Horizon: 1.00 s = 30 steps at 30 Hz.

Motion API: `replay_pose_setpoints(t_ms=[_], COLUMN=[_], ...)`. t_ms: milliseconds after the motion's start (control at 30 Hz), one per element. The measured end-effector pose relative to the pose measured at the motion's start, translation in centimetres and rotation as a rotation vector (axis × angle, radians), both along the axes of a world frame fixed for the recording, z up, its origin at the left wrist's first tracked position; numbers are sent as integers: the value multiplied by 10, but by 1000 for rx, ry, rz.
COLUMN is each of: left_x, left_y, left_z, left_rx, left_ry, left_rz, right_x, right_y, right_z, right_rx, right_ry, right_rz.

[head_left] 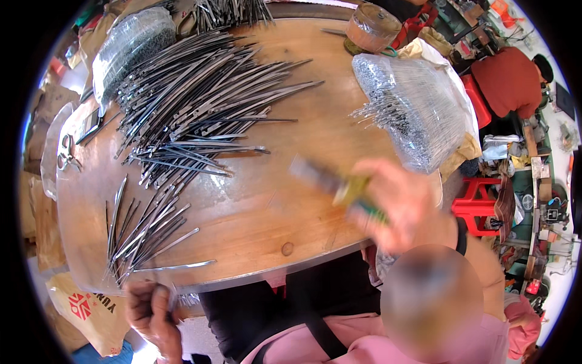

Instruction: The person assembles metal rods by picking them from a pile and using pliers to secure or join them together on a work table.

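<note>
Low at the left, past the table's near edge, my left hand [154,312] is closed, its fingers curled; what it holds, if anything, cannot be made out. Over the table's right part my right hand [397,203], smeared by motion, grips a tool [330,182] with a flat grey end and a yellow-green handle; its exact kind is unclear. Nearest my left hand lies a small, loose fan of thin metal strips [148,233]. Beyond it spreads a large heap of similar dark metal strips [194,103], some with small heads at their ends.
The wooden table [291,230] has a curved near edge. Clear plastic bags of metal strips stand at the right [412,109] and far left [136,51]. Scissors [68,153] lie at the left edge, a tape roll [373,27] at the back. A red stool [479,206] stands right.
</note>
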State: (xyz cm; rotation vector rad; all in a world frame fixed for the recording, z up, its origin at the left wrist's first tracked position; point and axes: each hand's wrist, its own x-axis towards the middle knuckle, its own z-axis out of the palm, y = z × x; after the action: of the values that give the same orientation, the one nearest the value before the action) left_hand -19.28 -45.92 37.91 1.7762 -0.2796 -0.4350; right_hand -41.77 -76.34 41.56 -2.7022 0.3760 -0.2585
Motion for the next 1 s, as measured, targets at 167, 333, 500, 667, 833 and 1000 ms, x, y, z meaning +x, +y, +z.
replay_pose_setpoints(t_ms=[167,333,500,667,833,1000], left_x=[62,55,85,112,95,59], left_y=[25,-32,-114,-134,-136,-135], left_z=[-10,38,22,-1,18,31], left_rx=[501,346,317,411,309,18], left_ry=[-862,-649,-1115,-1268,-1121,-170], left_rz=[-268,-338,-466,-603,-525,-379], right_x=[26,22,28,5,-16,-23], right_y=[-74,-62,-31,-1,7,23], right_z=[-10,-6,8,36,27,17], right_rx=[-626,-588,-472,-322,94,730], right_ry=[20,-83,-181,-369,-642,-790], right_rz=[26,22,0,-123,-195,-312])
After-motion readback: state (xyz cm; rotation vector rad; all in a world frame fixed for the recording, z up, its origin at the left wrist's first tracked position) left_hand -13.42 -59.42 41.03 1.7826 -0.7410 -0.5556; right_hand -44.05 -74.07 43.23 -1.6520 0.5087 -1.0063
